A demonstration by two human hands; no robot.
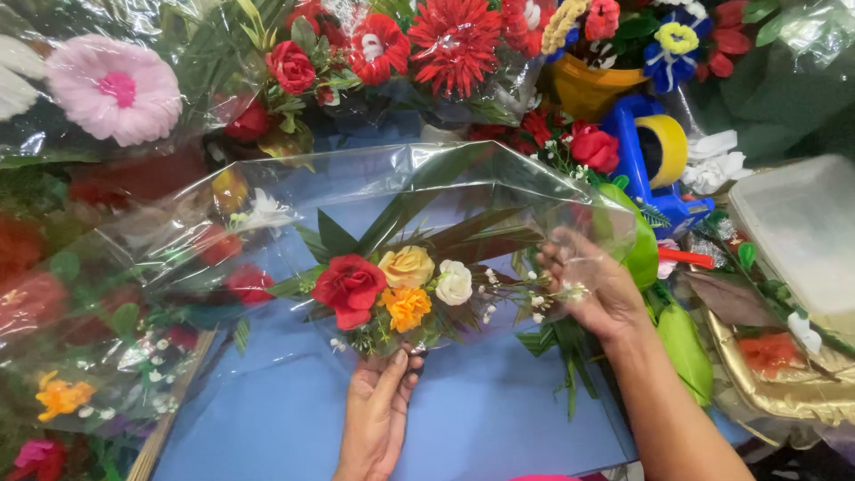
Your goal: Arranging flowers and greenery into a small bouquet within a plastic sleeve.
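Blue tabletop (pixel 499 419) takes up most of the middle, ringed with piles of fake flowers. Next biggest is the clear crinkly cellophane sheet (pixel 356 191), spread wide across the centre and arching over a small artificial bouquet (pixel 401 289): red rose at 9 o'clock, pale yellow rose and white rose up top, orange bloom below, long green leaves fanning toward 1 o'clock.

At 3 o'clock of the bouquet, the right hand (pixel 592 289) sits partly under the cellophane, fingers curled and pinching the film near the tiny white filler sprigs. At 6 o'clock, the left hand (pixel 378 414) lies mostly flat and open, fingertips touching the bouquet's underside, not really gripping anything.

Around the edges: a wrapped pink daisy-style flower (pixel 116 89) at 10 o'clock, a spiky red flower (pixel 454 40) at 12, a blue tape dispenser with a yellow tape roll (pixel 655 156) at 2, and a frosted white plastic box (pixel 802 232) at 3.
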